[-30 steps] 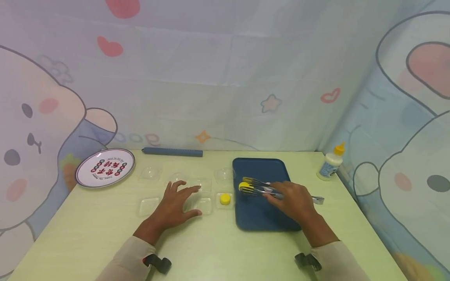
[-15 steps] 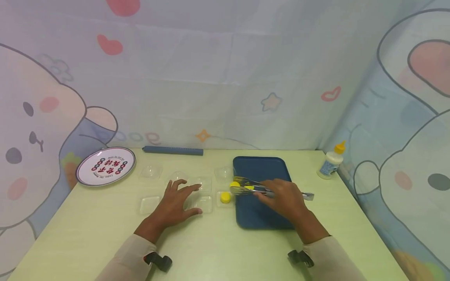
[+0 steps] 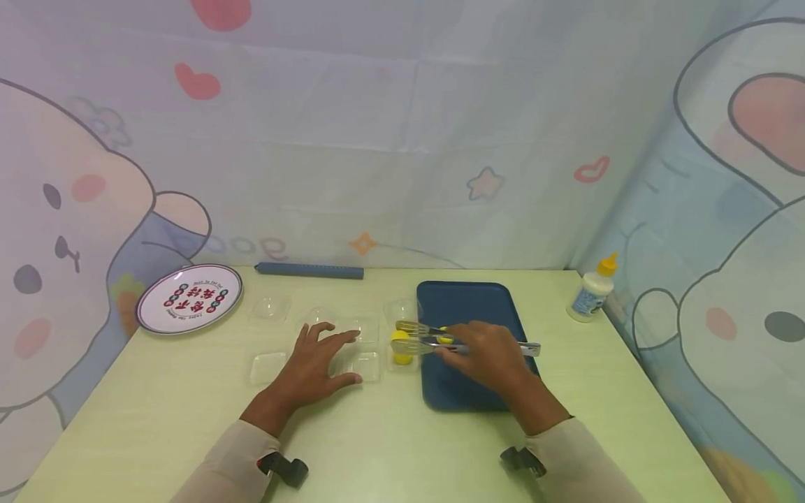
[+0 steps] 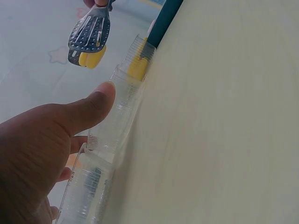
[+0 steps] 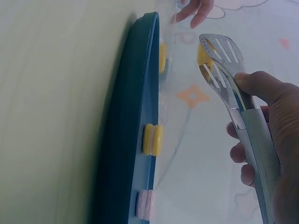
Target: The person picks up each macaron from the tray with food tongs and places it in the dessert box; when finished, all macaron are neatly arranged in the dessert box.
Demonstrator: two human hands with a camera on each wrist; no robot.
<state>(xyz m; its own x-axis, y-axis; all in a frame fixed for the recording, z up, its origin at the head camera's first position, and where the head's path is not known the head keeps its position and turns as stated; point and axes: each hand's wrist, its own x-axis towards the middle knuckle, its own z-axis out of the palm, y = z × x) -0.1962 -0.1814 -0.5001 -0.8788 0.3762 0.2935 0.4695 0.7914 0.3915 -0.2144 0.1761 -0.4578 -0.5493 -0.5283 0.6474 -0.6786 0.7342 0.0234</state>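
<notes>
My right hand [image 3: 487, 356] grips slotted metal tongs [image 5: 254, 140], which pinch a yellow macaron [image 4: 93, 58] at their tips. That macaron hangs above a small clear plastic box [image 3: 391, 366] where another yellow macaron [image 4: 137, 69] lies. Below the right hand is the blue tray [image 3: 468, 300]; a yellow macaron [image 5: 153, 140] and a pink macaron [image 5: 144, 204] sit on it. My left hand [image 3: 314, 370] hovers or rests over the clear boxes [image 3: 365, 367] left of the tray, fingers spread and holding nothing. Whether its fingertips touch the boxes I cannot tell.
Several clear lids and box halves [image 3: 269, 307] are spread left of the tray. At the back left stands a white plate [image 3: 189, 300] with red lettering, beside a grey-blue stick [image 3: 308, 270]. A glue bottle [image 3: 590, 297] with a yellow nozzle is at the right edge.
The right hand has moved left with the tongs, carrying the yellow macaron from over the tray to above the clear box. My left hand has stayed in place.
</notes>
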